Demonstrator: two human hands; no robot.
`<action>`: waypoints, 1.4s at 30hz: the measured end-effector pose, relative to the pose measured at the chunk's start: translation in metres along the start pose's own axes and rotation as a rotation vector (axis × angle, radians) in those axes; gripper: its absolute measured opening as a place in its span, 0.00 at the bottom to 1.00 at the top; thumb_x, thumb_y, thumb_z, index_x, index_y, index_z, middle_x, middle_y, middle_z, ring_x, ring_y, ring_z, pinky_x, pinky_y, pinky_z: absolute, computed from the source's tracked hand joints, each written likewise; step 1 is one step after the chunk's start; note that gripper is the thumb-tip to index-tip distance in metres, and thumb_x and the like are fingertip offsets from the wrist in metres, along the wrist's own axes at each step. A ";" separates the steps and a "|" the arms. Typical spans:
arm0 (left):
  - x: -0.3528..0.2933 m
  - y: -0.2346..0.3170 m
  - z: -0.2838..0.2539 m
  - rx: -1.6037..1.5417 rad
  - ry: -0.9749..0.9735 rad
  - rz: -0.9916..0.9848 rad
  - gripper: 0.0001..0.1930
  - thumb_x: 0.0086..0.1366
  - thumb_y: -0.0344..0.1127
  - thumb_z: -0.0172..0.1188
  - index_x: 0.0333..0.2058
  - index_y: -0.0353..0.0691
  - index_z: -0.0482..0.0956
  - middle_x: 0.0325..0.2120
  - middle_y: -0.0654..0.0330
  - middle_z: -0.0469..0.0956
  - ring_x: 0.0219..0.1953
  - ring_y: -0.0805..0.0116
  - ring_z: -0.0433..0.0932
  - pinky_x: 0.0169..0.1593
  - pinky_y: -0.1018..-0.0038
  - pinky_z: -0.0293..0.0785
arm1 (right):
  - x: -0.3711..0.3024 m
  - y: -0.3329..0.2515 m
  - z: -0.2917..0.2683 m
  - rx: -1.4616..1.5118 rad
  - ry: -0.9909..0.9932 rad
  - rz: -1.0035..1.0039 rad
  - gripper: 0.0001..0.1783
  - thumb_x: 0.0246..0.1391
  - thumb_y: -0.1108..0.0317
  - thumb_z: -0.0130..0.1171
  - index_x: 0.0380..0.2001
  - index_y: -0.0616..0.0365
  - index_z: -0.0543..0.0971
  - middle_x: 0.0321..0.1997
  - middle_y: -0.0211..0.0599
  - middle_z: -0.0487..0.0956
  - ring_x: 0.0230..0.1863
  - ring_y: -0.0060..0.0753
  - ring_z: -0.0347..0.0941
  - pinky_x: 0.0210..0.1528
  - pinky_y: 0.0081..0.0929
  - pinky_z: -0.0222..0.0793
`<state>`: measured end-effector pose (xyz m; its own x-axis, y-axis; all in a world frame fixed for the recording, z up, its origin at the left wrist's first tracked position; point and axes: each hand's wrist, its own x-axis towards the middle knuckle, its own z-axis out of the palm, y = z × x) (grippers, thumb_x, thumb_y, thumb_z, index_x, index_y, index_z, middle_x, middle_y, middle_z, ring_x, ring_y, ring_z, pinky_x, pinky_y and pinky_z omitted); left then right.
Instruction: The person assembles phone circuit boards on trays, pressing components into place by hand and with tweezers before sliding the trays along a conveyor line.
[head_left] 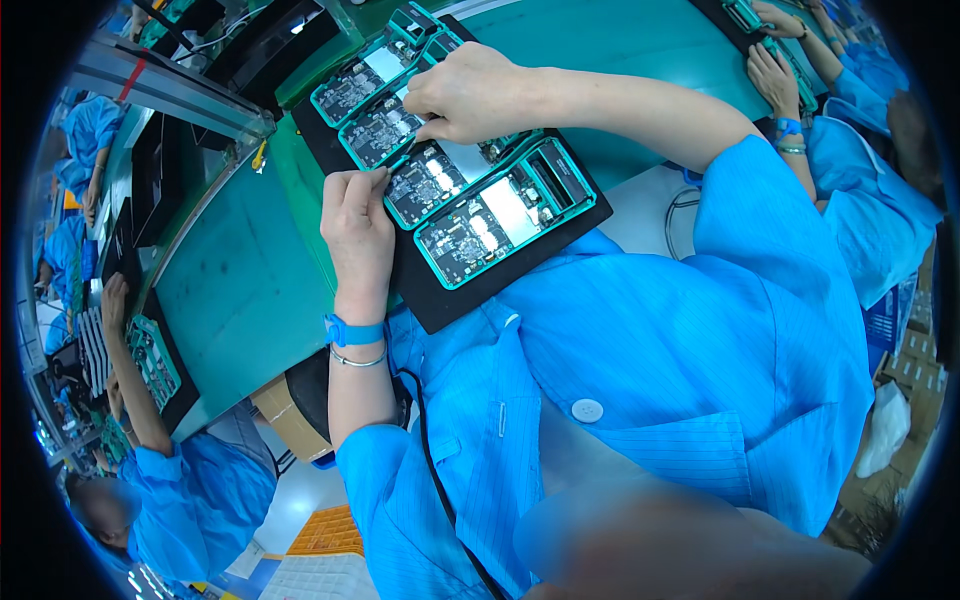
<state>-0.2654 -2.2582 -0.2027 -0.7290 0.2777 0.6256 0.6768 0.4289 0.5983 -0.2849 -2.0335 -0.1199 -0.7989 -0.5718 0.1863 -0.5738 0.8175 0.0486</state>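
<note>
Several opened phones in teal frames lie in a slanting row on a black mat (430, 315), their circuit boards and silver battery areas showing. The nearest phone (505, 213) is fully in sight, untouched. My left hand (358, 225) is closed, fingertips pressed together at the left corner of the second-nearest phone (425, 185). Above it, my right hand (470, 95) is curled with its fingers pinched, reaching across the third phone (378, 135) and covering part of it. Whatever sits between either hand's fingertips is hidden or too small to name. Beyond, the farthest phone (360, 85) lies partly behind my right hand.
A green work surface (250, 270) runs under the mat. A metal rail (180, 85) and black trays (165, 180) stand at the left. Co-workers in blue sit at lower left and upper right, one hand (773, 80) over more teal frames. A black cord (430, 450) hangs down my front.
</note>
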 end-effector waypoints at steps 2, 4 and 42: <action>-0.001 0.000 0.001 -0.026 -0.009 0.008 0.07 0.60 0.17 0.62 0.35 0.34 0.83 0.32 0.53 0.76 0.34 0.57 0.80 0.36 0.66 0.78 | 0.001 0.000 -0.001 0.000 -0.016 -0.004 0.15 0.53 0.55 0.68 0.27 0.55 0.79 0.29 0.32 0.79 0.31 0.41 0.80 0.32 0.39 0.73; -0.002 -0.002 0.001 -0.014 -0.012 0.010 0.08 0.60 0.17 0.62 0.35 0.34 0.83 0.32 0.54 0.76 0.34 0.56 0.80 0.36 0.65 0.77 | 0.002 0.000 -0.001 0.000 -0.032 -0.007 0.15 0.53 0.55 0.68 0.27 0.54 0.79 0.29 0.32 0.79 0.31 0.41 0.80 0.32 0.39 0.72; -0.007 -0.004 0.001 0.090 -0.028 0.054 0.09 0.57 0.17 0.62 0.36 0.36 0.83 0.31 0.55 0.75 0.35 0.56 0.77 0.38 0.63 0.74 | 0.001 -0.007 0.002 -0.126 -0.055 -0.102 0.14 0.53 0.57 0.67 0.37 0.54 0.83 0.36 0.34 0.81 0.31 0.38 0.83 0.31 0.36 0.78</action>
<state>-0.2634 -2.2614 -0.2095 -0.6951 0.3257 0.6409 0.7043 0.4875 0.5160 -0.2822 -2.0398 -0.1220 -0.7482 -0.6526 0.1199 -0.6285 0.7549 0.1875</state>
